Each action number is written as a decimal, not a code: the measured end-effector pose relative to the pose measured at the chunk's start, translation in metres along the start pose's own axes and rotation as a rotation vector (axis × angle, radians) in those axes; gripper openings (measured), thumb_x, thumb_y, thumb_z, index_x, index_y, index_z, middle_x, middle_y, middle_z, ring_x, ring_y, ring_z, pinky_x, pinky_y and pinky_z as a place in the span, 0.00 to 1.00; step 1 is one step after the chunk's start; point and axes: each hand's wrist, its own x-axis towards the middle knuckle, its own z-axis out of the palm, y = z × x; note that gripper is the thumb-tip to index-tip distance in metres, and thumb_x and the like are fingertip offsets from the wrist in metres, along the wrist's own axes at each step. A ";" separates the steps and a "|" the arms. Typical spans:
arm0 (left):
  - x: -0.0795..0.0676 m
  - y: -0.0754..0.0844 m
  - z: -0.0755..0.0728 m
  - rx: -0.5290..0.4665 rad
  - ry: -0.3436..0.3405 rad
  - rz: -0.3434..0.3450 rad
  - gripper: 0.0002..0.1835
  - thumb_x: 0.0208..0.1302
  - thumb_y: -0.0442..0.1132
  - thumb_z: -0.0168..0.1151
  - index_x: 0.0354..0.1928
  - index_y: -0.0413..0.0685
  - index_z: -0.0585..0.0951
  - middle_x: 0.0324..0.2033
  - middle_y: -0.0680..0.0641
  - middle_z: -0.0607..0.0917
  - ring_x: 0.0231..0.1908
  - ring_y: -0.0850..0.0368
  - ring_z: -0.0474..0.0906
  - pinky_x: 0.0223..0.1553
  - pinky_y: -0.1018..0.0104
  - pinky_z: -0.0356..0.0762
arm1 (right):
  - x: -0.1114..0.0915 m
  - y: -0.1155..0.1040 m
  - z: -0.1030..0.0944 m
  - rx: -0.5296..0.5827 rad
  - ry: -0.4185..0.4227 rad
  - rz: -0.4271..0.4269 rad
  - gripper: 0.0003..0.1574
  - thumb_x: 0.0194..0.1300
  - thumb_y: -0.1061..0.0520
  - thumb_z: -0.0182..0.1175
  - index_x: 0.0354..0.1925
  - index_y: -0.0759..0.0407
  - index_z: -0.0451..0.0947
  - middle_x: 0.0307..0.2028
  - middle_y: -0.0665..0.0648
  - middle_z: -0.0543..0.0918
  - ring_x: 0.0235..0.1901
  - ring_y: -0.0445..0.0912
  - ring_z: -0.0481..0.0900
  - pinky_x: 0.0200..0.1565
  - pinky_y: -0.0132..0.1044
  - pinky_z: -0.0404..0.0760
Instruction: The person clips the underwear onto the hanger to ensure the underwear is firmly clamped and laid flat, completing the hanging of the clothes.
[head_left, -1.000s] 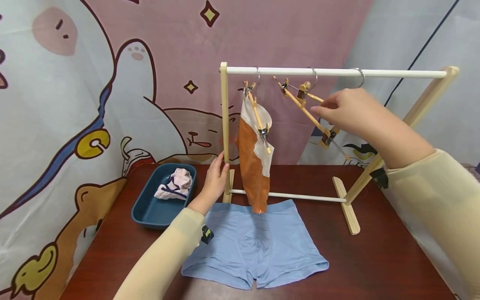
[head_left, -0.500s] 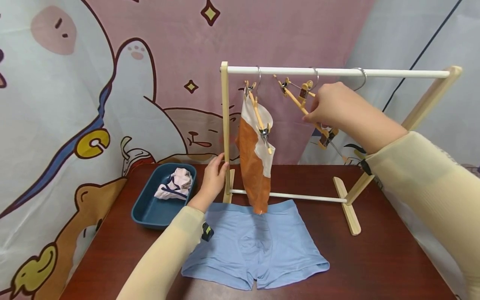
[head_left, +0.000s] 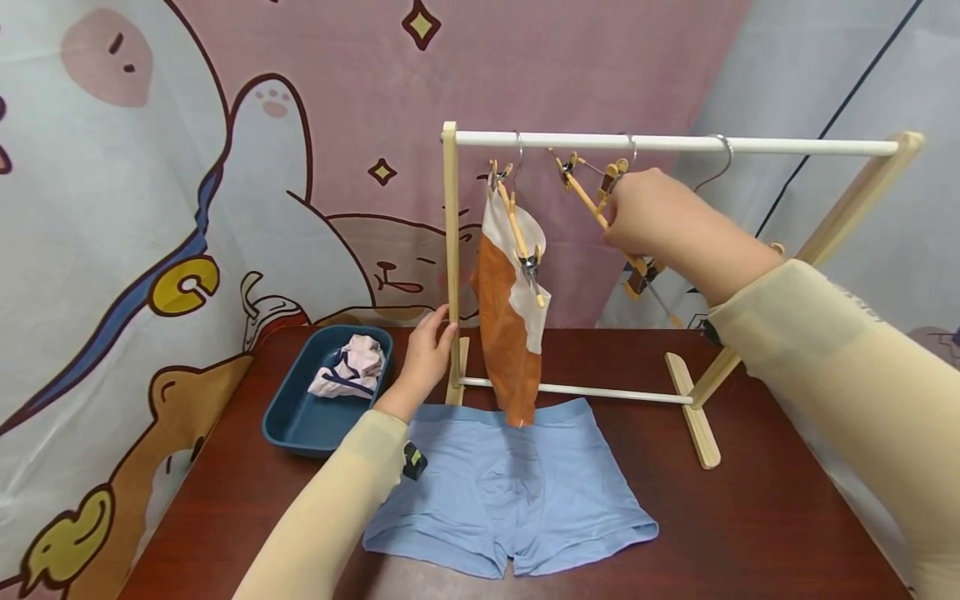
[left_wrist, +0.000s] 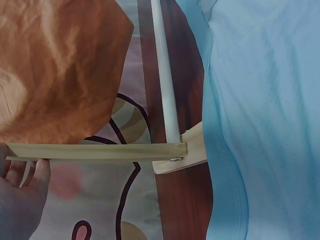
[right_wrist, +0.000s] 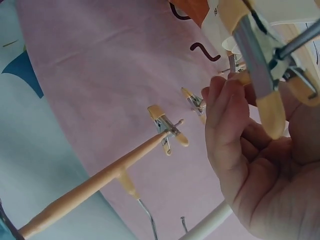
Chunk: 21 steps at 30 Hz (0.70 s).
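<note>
My left hand (head_left: 427, 358) grips the left wooden post (head_left: 452, 242) of a small clothes rack; in the left wrist view the thumb and fingers lie on either side of it. My right hand (head_left: 648, 212) holds the bar of the middle clip hanger (head_left: 587, 200). In the right wrist view its fingers curl at that bar, with a metal-sprung clip (right_wrist: 260, 75) large beside them. Another clip hanger (right_wrist: 95, 185) hangs alongside, mostly hidden by the hand in the head view. On the left hanger (head_left: 517, 229) hangs an orange and white cloth garment (head_left: 506, 333).
Light blue boxer briefs (head_left: 517, 492) lie spread flat on the dark red table (head_left: 750, 525), in front of the rack. A blue plastic basin (head_left: 288, 425) at the left holds a crumpled pale pink garment (head_left: 352, 367). The rack's white top rail (head_left: 795, 147) carries the hanger hooks.
My right hand has moved left and closed on the middle hanger's bar, whose near end has shifted slightly left. My left hand stays on the post.
</note>
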 end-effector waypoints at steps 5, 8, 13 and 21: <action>0.000 0.000 -0.001 0.004 -0.011 -0.018 0.21 0.69 0.39 0.53 0.62 0.41 0.71 0.54 0.39 0.78 0.57 0.46 0.74 0.58 0.52 0.70 | -0.002 -0.001 0.001 -0.001 0.028 0.001 0.08 0.54 0.61 0.54 0.23 0.59 0.79 0.20 0.55 0.77 0.21 0.48 0.74 0.22 0.38 0.73; 0.000 0.000 -0.001 0.001 -0.011 -0.016 0.21 0.69 0.39 0.53 0.62 0.40 0.71 0.54 0.38 0.78 0.57 0.45 0.74 0.58 0.52 0.71 | -0.002 0.000 0.000 -0.014 0.051 -0.023 0.08 0.53 0.62 0.53 0.26 0.59 0.80 0.21 0.56 0.78 0.22 0.48 0.75 0.24 0.39 0.73; 0.001 0.001 -0.001 0.000 -0.015 -0.012 0.22 0.69 0.39 0.54 0.62 0.40 0.71 0.55 0.38 0.77 0.57 0.45 0.74 0.58 0.52 0.71 | -0.002 0.003 -0.003 -0.032 0.091 -0.061 0.10 0.54 0.60 0.55 0.30 0.61 0.83 0.24 0.57 0.81 0.25 0.50 0.76 0.27 0.41 0.74; 0.001 0.002 -0.003 0.021 -0.032 -0.033 0.22 0.69 0.39 0.53 0.63 0.40 0.70 0.57 0.38 0.76 0.59 0.45 0.72 0.60 0.52 0.69 | -0.005 0.005 -0.013 -0.026 0.129 -0.073 0.12 0.57 0.56 0.56 0.30 0.60 0.84 0.25 0.56 0.82 0.28 0.51 0.76 0.28 0.41 0.72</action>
